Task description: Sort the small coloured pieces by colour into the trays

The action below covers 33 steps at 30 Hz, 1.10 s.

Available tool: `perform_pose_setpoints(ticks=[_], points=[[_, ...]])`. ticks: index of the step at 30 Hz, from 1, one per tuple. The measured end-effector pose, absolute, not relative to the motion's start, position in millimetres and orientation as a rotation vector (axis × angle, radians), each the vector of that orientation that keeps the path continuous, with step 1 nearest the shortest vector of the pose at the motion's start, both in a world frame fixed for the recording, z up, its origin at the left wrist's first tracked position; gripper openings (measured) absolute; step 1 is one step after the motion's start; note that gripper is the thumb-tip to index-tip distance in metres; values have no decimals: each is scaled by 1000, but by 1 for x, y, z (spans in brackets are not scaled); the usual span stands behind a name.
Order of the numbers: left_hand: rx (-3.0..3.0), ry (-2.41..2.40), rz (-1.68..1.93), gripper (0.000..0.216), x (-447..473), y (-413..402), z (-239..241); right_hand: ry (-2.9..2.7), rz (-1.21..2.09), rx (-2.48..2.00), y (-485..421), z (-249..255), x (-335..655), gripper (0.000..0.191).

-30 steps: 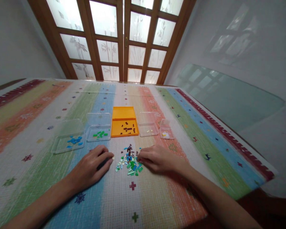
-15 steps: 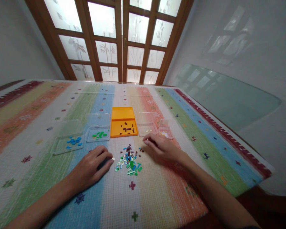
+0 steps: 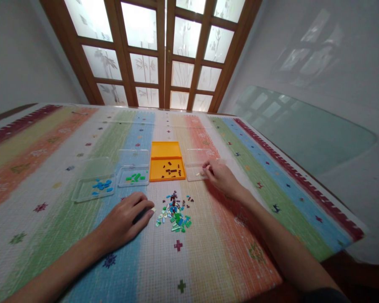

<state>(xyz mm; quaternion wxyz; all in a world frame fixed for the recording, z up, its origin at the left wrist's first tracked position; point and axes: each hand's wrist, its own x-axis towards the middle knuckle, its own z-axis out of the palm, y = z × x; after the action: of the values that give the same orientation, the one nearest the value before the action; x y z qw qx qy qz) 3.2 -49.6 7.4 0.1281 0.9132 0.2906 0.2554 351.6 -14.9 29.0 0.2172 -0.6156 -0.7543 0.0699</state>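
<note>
My left hand (image 3: 131,216) rests on the cloth left of a loose pile of small building bricks (image 3: 176,216). Thumb and forefinger pinch a small cream brick (image 3: 153,209) at the pile's edge. My right hand (image 3: 222,176) hovers at the right end of a clear plastic box (image 3: 192,177) holding a few cream pieces. Its fingertips are pressed together, and what they hold, if anything, cannot be made out. The pile mixes green, blue, cream and dark brown bricks, with some brown ones lying loose on its right.
An open orange box (image 3: 152,170) holds brown bricks. To its left stand a clear box (image 3: 119,182) with green bricks and another clear box (image 3: 78,194) with blue ones. A striped tablecloth (image 3: 97,273) covers the table. Wooden doors (image 3: 162,50) stand beyond.
My right hand has moved away from beside the pile, right and farther back, and now covers the small box at the far right. My left hand keeps its pinch. The view has shifted slightly.
</note>
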Motion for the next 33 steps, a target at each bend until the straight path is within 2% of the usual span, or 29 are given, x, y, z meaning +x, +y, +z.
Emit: perform_pose_setpoints(ticks=[6,13,16,33], points=[[2671,836,755,19,4,-49,7,-2076,110,-1645,-17,41,353,16],[2684,810,736,20,4,-49,6,-2309,592,-1287,-56,49,315,20],[2677,801,740,20,5,-49,8,-2334,718,-1290,-68,46,293,20],[2696,819,757,17,5,-50,8,-2354,656,-1233,-73,29,277,21]])
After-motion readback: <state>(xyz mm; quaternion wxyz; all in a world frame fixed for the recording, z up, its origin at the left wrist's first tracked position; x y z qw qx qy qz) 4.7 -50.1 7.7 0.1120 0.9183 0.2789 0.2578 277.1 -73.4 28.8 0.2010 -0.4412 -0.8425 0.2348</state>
